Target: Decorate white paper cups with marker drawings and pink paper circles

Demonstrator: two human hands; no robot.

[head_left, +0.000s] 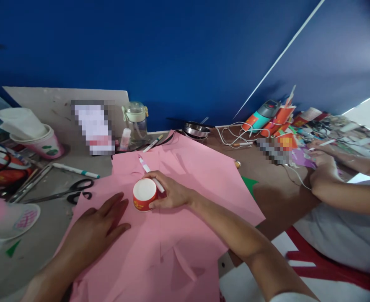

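Observation:
A small red paper cup [143, 204] with yellow print stands on a large sheet of pink paper [216, 176], its round white end facing up. The fingers of my right hand [169, 191] are closed around the cup's right side. That same hand also has a white marker pen [147, 167] tucked between its fingers, slanting up to the left. My left hand [104, 220] lies flat on the pink paper, left of the cup and apart from it, fingers spread. Cut edges and a curled flap show in the paper.
Black-handled scissors [78, 191] and a white marker with a teal end [76, 170] lie at left, near a pink-and-white cup [51, 144]. Behind stand a clear bottle [136, 121] and a tape roll [196, 130]. At right, a co-worker's hands [323, 157] handle purple paper.

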